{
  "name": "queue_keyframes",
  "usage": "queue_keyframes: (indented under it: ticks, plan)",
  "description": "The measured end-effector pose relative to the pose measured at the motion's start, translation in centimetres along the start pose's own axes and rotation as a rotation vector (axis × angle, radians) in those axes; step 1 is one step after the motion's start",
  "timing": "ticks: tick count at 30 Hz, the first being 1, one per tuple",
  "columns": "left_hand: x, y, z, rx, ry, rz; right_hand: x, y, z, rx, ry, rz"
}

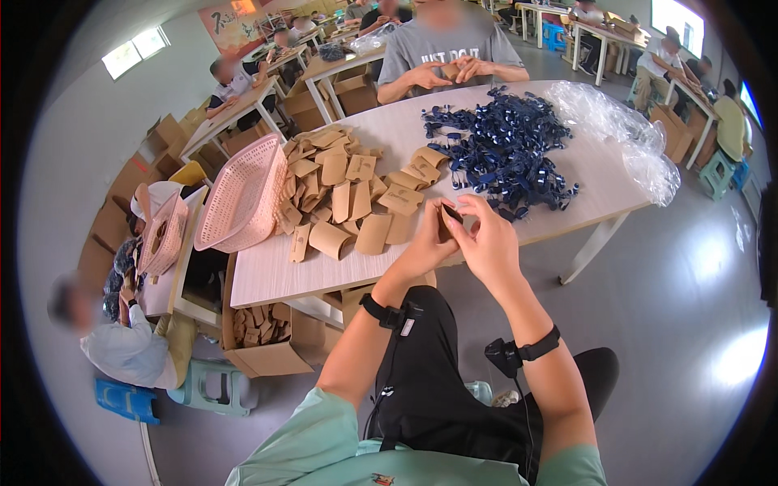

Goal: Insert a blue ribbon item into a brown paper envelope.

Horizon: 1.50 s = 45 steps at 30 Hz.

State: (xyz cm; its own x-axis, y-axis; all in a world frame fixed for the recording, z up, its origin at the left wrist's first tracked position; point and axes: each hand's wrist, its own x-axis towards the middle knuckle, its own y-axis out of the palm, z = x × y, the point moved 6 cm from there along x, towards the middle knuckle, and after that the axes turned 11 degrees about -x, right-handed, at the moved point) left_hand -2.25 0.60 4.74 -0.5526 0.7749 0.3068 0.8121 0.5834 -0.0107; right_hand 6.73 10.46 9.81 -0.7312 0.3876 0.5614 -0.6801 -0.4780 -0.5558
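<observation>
Just off the table's near edge, my left hand point(431, 241) is closed around a small brown cardboard pillow box point(443, 230), mostly hidden by the fingers. My right hand point(493, 241) pinches at its upper end, thumb and fingers together. A dark patch shows there between the hands; whether it is the box's open end or a dark item in it, I cannot tell. Left of my hands lies a heap of similar brown pillow boxes point(332, 185), some flat, some curved. Beyond my right hand is a tangled pile of dark blue cord-like items point(510, 150).
A pink plastic basket point(235, 231) stands at the left of the pale table point(271, 279). Clear plastic sheeting point(620, 138) hangs over its right end. Opposite, a person in grey point(450, 53) handles a small brown piece. Below the table, a carton point(279, 352) holds brown pieces.
</observation>
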Motion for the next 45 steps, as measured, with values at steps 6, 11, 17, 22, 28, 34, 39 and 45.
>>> queue_keyframes:
  ticks: [6, 11, 17, 22, 28, 34, 39, 45]
  plan:
    - [0.4, -1.0, 1.9, -0.149, 0.039, -0.033, 0.5, -0.1, -1.1, 0.144, -0.065, 0.053]
    - [0.1, -0.7, 1.2, 0.054, 0.007, -0.104, 0.7, -0.4, -1.0, 0.03, -0.141, 0.125]
    - [0.2, -0.7, 1.2, 0.022, 0.003, -0.116, 0.9, -0.2, -1.0, 0.001, -0.164, 0.123]
    - [0.4, -0.8, 1.3, -0.012, 0.019, -0.106, 1.0, 0.3, -1.1, 0.016, -0.161, 0.156]
    - [0.4, -0.9, 1.5, -0.04, 0.025, -0.095, 1.2, 1.0, -1.7, 0.112, -0.161, 0.163]
    - [0.6, -0.6, 1.1, 0.033, 0.093, -0.095, 0.9, 1.9, -2.4, 0.293, 0.063, 0.225]
    - [0.6, -0.5, 0.8, -0.046, 0.111, -0.08, 0.8, 3.4, -2.4, 0.705, 0.256, 0.057]
    - [0.4, -1.3, 1.6, -0.293, 0.008, -0.086, 0.5, 4.4, -2.4, 0.876, 0.521, 0.255]
